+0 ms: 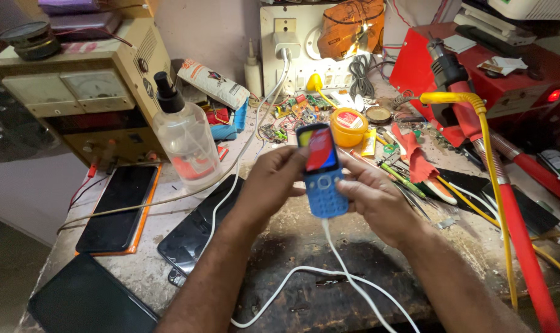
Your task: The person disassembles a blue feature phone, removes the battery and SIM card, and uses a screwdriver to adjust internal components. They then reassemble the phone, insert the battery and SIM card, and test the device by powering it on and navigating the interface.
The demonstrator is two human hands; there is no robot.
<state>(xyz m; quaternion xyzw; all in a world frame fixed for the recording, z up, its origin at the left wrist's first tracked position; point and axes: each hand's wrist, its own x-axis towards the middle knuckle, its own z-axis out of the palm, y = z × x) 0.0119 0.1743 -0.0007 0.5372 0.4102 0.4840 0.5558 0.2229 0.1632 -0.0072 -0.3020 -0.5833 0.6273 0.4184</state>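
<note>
Holding a small blue keypad phone with a lit red screen above the scarred dark workbench, left hand pinching its upper edge, right hand gripping the lower right side. Trailing a white charging cable from the phone's base (looping loosely toward the near edge). Risking a snag on that loop, tugging the plug or jolting the phone loose. Crowding in left: a clear plastic spray bottle with a black nozzle; right, a yellow hose. Leaving open room only near the front edge.
</note>
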